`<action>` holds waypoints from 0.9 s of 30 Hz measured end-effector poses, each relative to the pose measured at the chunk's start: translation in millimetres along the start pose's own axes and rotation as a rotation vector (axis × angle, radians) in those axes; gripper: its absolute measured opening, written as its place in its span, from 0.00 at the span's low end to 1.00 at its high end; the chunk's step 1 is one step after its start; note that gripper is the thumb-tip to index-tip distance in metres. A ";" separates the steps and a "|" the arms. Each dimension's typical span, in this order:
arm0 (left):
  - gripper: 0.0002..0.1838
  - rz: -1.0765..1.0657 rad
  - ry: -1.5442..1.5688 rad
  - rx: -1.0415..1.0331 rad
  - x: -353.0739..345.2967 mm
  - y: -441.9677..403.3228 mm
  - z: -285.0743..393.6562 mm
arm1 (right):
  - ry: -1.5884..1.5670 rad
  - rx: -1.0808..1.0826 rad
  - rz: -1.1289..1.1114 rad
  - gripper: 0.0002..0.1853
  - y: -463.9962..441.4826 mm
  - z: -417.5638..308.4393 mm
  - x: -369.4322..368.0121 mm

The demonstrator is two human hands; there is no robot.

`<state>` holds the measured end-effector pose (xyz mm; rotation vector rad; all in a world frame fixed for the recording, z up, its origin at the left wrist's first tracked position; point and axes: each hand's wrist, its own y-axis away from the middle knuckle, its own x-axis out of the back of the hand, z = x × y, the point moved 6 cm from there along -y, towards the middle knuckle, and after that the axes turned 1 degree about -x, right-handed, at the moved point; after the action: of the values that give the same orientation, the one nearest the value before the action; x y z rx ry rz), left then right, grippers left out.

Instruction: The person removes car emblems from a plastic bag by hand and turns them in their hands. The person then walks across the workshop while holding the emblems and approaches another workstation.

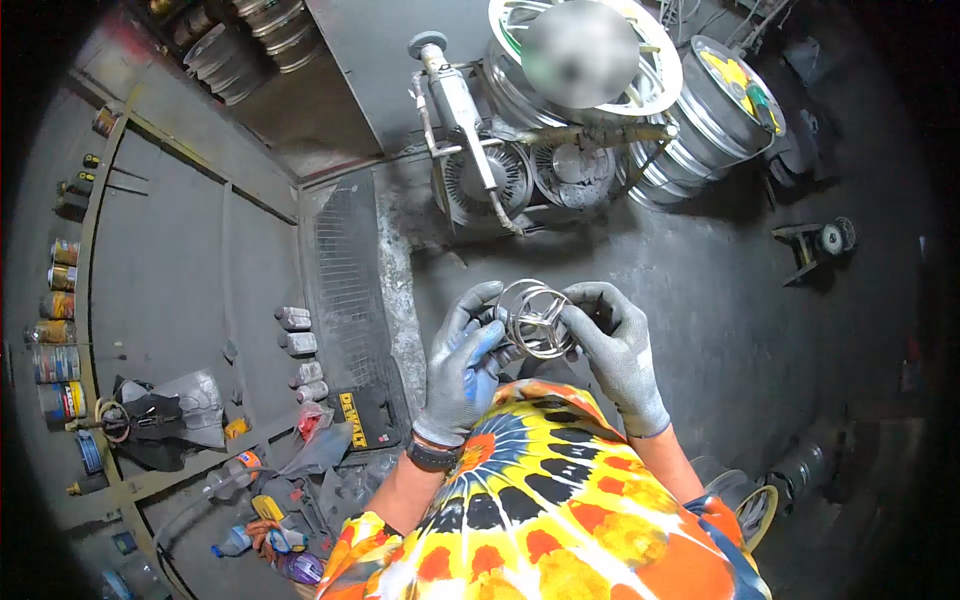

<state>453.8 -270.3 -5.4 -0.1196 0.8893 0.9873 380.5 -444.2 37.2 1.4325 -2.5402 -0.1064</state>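
Between my hands, in front of my chest, is a shiny metal ring piece [540, 318] made of round hoops with spokes across the middle. My left hand [468, 365], in a grey glove with blue stains, has its fingers curled at the piece's left side. On the right side, my right hand [617, 352], also gloved in grey, pinches the rim between thumb and fingers. Part of the piece's lower edge is hidden behind the fingers. A dark band [434, 456] is on my left wrist.
Ahead stand stacked wheel rims [690, 140] and a metal machine [462, 110]. A grinder-like tool [830, 238] lies at the right. Cans [62, 305] line the left wall shelf, with a DEWALT case [365, 420] and bottles [298, 343] nearer. More rims [757, 515] are at lower right.
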 end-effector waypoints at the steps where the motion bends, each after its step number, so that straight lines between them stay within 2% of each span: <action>1: 0.24 -0.001 -0.001 0.007 -2.0 -0.5 -1.8 | -0.017 -0.015 -0.007 0.10 0.8 0.8 0.7; 9: 0.22 -0.036 -0.273 -0.097 -10.0 -3.9 -4.3 | -0.094 -0.125 0.027 0.10 8.4 7.4 11.2; 13: 0.22 -0.035 -0.289 -0.084 -5.7 -7.7 -11.2 | -0.127 -0.156 0.061 0.09 14.4 14.4 19.0; 15: 0.22 -0.043 -0.221 -0.081 -2.5 -10.1 -13.2 | -0.131 -0.146 0.081 0.09 17.6 16.3 21.2; 17: 0.21 -0.029 -0.142 -0.057 -3.2 -10.9 -15.6 | -0.331 -0.137 0.096 0.08 21.7 17.7 23.4; 18: 0.21 -0.018 -0.063 -0.037 -3.2 -10.2 -17.0 | -0.333 -0.145 0.094 0.08 22.8 19.9 24.3; 21: 0.20 0.023 -0.007 0.016 1.0 -7.7 -18.6 | -0.459 -0.233 0.177 0.09 25.8 38.8 37.2; 27: 0.20 0.041 -0.041 0.029 5.3 -1.9 -21.5 | -0.626 -0.346 0.226 0.08 36.4 69.7 44.8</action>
<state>443.7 -277.8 -23.7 -0.0560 0.8708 1.0109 311.8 -466.6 -17.3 1.0848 -2.9256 -1.0445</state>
